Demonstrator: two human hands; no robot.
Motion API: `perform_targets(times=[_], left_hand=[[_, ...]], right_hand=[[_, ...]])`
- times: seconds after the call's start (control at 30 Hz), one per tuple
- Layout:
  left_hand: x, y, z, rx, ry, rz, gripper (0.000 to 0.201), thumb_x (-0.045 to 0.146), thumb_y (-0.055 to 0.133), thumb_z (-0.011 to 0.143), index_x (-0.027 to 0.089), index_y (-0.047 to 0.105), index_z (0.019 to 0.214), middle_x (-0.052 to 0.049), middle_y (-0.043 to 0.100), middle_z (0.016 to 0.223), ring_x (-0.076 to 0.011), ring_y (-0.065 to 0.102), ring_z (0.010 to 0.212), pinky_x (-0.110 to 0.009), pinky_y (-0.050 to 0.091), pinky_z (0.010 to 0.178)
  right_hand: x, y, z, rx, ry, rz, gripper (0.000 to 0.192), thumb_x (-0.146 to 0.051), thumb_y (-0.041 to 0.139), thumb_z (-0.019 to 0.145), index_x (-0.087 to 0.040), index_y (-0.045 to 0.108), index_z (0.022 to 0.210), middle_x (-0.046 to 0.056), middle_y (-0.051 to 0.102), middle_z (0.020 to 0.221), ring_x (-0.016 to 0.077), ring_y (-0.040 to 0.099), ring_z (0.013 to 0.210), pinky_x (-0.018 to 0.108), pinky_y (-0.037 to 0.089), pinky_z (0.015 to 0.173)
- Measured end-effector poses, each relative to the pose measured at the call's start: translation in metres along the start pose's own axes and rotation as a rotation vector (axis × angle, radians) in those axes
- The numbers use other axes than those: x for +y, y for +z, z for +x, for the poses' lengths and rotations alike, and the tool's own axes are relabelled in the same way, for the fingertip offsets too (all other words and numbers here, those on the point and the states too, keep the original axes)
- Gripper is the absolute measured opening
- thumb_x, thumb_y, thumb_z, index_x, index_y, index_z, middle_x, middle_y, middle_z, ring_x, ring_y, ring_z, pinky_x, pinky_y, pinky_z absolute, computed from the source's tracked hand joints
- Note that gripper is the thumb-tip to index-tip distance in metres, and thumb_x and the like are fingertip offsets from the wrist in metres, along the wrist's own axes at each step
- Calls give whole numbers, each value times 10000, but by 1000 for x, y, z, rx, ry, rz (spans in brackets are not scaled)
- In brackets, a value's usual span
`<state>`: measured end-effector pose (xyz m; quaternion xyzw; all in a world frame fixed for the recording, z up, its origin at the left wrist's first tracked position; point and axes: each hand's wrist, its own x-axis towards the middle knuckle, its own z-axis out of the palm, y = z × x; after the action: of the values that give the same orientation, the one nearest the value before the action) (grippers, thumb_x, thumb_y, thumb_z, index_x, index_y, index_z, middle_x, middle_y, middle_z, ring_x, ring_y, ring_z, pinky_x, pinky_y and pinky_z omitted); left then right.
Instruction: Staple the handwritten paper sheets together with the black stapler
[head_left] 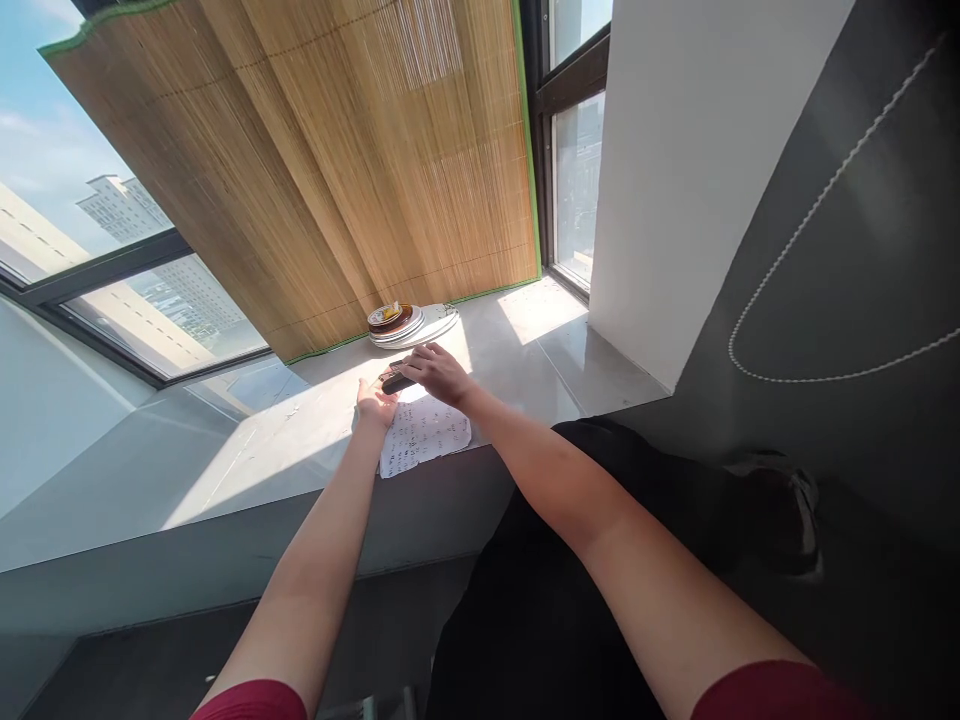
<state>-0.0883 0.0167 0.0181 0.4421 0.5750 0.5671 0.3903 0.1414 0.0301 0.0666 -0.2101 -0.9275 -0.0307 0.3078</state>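
My right hand (436, 373) is closed over a small dark oblong object (396, 383), whose kind I cannot make out. My left hand (376, 402) lies palm up just beneath and to the left of it, thumb held apart; its other fingers are partly hidden behind the object. I cannot tell whether the left palm touches the object. Under both hands a white sheet of paper with handwriting (427, 440) rests at the front edge of the sunlit window sill (292, 440).
Behind my hands stands a stack of plates (405, 328), a small saucer with something yellow on top. A bamboo blind (360, 150) hangs over the window. To the right are a white wall pillar (675, 180) and a looped bead chain (817, 378).
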Motion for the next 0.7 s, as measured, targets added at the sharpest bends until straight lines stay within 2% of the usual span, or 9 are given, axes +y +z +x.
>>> perform_targets(times=[0.1, 0.17, 0.27, 0.33, 0.4, 0.53, 0.6, 0.63, 0.7], left_hand=[[-1, 1, -1, 80, -12, -137, 701, 697, 235, 1112, 204, 705, 1280, -218, 721, 1454, -358, 630, 1476, -447, 620, 1127], [-1, 2, -1, 97, -20, -136, 635, 683, 307, 1110, 213, 707, 1258, -214, 739, 1417, -364, 625, 1480, -465, 603, 1152], [-2, 1, 0, 111, -9, -67, 583, 714, 400, 1079, 235, 702, 1214, -202, 743, 1393, -374, 612, 1489, -456, 608, 1137], [-2, 1, 1, 124, -13, -67, 557, 708, 412, 1073, 240, 698, 1170, -200, 743, 1372, -372, 617, 1482, -443, 617, 1117], [-1, 1, 2, 146, -21, -123, 532, 663, 371, 1093, 240, 692, 1123, -204, 749, 1326, -356, 635, 1461, -434, 623, 1104], [2, 2, -2, 166, -15, -193, 539, 628, 279, 1118, 252, 658, 1037, -201, 750, 1178, -311, 710, 1310, -402, 643, 1026], [3, 4, -7, 162, 26, -170, 553, 670, 268, 1116, 268, 613, 959, -159, 706, 950, -285, 744, 1050, -394, 649, 896], [5, 4, -10, 156, 53, -151, 558, 693, 263, 1114, 279, 576, 911, -117, 638, 818, -262, 710, 882, -389, 634, 808], [11, 4, -15, 145, 100, -102, 559, 717, 248, 1120, 297, 464, 822, -20, 426, 634, -208, 514, 612, -363, 546, 638]], right_hand=[[-5, 6, 3, -22, -113, -90, 441, -118, 356, 1164, -184, 760, 1328, 146, 732, 1402, 276, 541, 1342, 421, 375, 1134], [-6, 10, 4, -53, -145, -120, 412, -118, 386, 1158, -181, 761, 1315, 152, 729, 1400, 281, 545, 1337, 424, 383, 1128], [-8, 12, 6, -60, -152, -113, 326, -112, 489, 1129, -174, 767, 1289, 171, 725, 1405, 301, 557, 1330, 439, 402, 1110], [-8, 10, 5, -40, -105, -76, 314, -77, 524, 1097, -168, 768, 1273, 179, 735, 1387, 312, 565, 1327, 445, 417, 1094], [-10, 6, 5, 3, 38, -27, 335, -30, 517, 1062, -161, 776, 1230, 171, 766, 1316, 316, 576, 1309, 448, 428, 1078], [-13, -3, 3, 80, 553, 158, 217, -82, 626, 996, -176, 798, 1089, 117, 805, 1069, 303, 654, 1140, 427, 480, 995], [-14, -5, 1, 28, 756, 324, 144, -167, 747, 949, -181, 803, 1081, 102, 804, 1028, 274, 700, 1013, 367, 526, 869], [-15, -5, 0, -18, 823, 399, 162, -195, 807, 913, -177, 805, 1074, 104, 805, 1029, 262, 717, 964, 334, 533, 794], [-16, -3, -3, -105, 897, 484, 223, -204, 890, 841, -158, 805, 1041, 125, 805, 1043, 251, 741, 915, 287, 523, 678]])
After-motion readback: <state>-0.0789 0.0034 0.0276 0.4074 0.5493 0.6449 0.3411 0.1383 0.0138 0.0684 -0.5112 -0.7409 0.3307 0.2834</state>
